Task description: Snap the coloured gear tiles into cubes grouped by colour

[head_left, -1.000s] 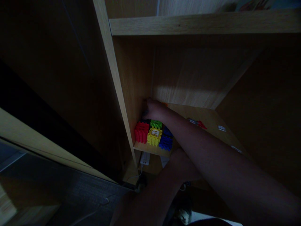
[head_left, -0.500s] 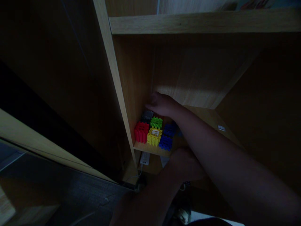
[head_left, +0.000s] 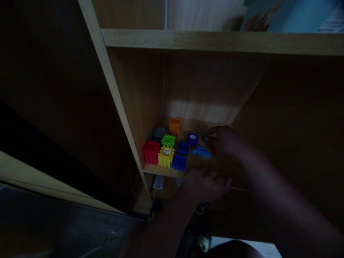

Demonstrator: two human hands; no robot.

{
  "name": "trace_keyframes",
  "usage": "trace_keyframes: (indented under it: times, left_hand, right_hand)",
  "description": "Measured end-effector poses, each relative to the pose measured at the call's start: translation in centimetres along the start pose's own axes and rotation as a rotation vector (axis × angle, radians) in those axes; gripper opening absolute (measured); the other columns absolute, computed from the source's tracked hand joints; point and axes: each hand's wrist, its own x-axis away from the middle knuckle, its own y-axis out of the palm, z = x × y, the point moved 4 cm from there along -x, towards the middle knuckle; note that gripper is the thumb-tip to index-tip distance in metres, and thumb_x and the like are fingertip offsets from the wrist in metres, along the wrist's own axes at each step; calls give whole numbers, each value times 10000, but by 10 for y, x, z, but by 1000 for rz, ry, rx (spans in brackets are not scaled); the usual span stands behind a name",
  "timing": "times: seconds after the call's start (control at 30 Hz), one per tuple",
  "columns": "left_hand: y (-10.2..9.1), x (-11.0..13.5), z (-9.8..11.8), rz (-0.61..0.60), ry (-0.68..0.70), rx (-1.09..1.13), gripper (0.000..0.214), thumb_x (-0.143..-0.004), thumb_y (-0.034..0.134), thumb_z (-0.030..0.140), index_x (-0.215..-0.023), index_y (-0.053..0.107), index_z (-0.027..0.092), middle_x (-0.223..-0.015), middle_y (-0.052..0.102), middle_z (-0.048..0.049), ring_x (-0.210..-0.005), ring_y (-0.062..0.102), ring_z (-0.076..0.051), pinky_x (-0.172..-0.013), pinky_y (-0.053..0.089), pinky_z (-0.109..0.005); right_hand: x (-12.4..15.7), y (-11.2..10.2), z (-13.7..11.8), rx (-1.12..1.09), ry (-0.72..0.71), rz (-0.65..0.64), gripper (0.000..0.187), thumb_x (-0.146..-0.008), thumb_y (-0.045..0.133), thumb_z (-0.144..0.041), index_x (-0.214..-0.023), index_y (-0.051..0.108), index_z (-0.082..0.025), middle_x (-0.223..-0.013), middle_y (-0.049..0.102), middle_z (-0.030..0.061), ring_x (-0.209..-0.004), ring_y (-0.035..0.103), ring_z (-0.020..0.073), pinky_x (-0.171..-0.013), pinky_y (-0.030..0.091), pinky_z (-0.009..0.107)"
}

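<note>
My right hand (head_left: 225,139) is over the shelf with thumb and fingers pinched around a small dark piece (head_left: 206,139) whose kind is too dim to tell. Just below its fingers lies a red piece (head_left: 213,148), beside a light-blue notched block piece (head_left: 201,151). A purple block with a white label (head_left: 192,139) sits to the left. My left hand (head_left: 205,184) is curled over the shelf's front edge (head_left: 163,172), its fingertips hidden. Stacks of interlocking block pieces stand left: red (head_left: 151,152), yellow (head_left: 166,156), green (head_left: 168,140), black (head_left: 158,134), orange (head_left: 175,126) and blue (head_left: 179,162).
A wooden side wall (head_left: 134,100) bounds the compartment on the left, with an upper shelf board (head_left: 188,40) overhead. Blue printed items (head_left: 295,18) stand on that upper shelf. Below, a white power strip (head_left: 158,182) with a cable lies at the left. The scene is dim.
My right hand has moved from the back left corner to the right side of the shelf. The orange, purple and light-blue pieces are now uncovered. The camera view has shifted; my left hand stays at the edge.
</note>
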Motion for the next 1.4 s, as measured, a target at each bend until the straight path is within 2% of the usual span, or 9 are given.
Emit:
trace_keyframes:
  times: [0.27,0.57,0.77,0.87,0.93,1.03,1.1,1.23,1.4]
  left_hand:
    - [-1,-1,-1,66,-17,-8,376,-987,684,292,-626,600,233,-557,620,45,-501,615,-146,-500,427,-330]
    - [-3,-3,-1,56,-30,1,360,-978,699,284,-634,609,228,-567,633,37,-503,618,-146,-511,434,-332]
    - [-4,-1,-1,40,-54,-11,365,-993,684,304,-647,592,235,-576,627,35,-517,627,-152,-506,449,-344]
    - [-3,-1,-4,35,-116,-12,230,-1016,666,304,-802,660,220,-641,675,24,-578,672,-163,-547,500,-347]
    - [-2,-1,-7,58,-208,-11,145,-1035,664,278,-1124,697,167,-776,759,1,-672,729,-163,-617,556,-332]
    - [3,0,-14,57,-396,-46,526,-1065,648,259,-1534,469,102,-951,819,-45,-762,769,-167,-667,595,-309]
    - [6,2,-16,13,-425,-50,529,-1074,628,244,-1553,441,123,-985,825,-53,-779,775,-180,-677,614,-317]
    - [5,3,-14,-88,-291,48,290,-1070,608,221,-1356,573,195,-1028,822,-38,-864,789,-193,-756,650,-336]
    - [1,2,-12,-142,-263,100,219,-1080,585,208,-1299,593,212,-1024,821,-26,-886,795,-184,-778,654,-325]
  right_hand:
    - [-18,33,17,8,-99,-238,129,-947,702,-300,-967,817,-245,-1044,833,128,-971,782,281,-811,542,351]
    - [-24,45,29,-73,-95,-227,177,-913,798,-298,-1081,799,-242,-1085,846,76,-988,794,261,-804,554,307]
    - [-20,26,27,-57,-66,-111,176,-1005,656,-294,-1041,808,-210,-1072,838,137,-983,788,292,-824,534,346]
    - [-1,2,23,-121,-26,-9,242,-1037,616,-373,-1074,800,-218,-1064,840,119,-950,791,272,-805,539,341]
    - [23,-16,19,-338,-4,65,244,-1012,651,-443,-1039,796,-249,-1028,842,69,-881,790,240,-758,546,325]
    - [66,-32,4,-501,-46,-19,249,-947,703,-500,-943,773,-261,-920,829,41,-798,784,227,-698,562,318]
    - [93,-37,-6,-551,-82,-92,244,-924,730,-496,-871,745,-258,-843,808,32,-731,769,214,-660,566,314]
    - [124,-44,-8,-583,-58,-70,218,-911,772,-483,-879,761,-267,-869,812,33,-730,772,208,-674,596,320]
    - [132,-48,7,-817,-57,-331,325,-912,812,-561,-1051,801,-268,-1168,818,86,-1078,792,270,-970,647,404]
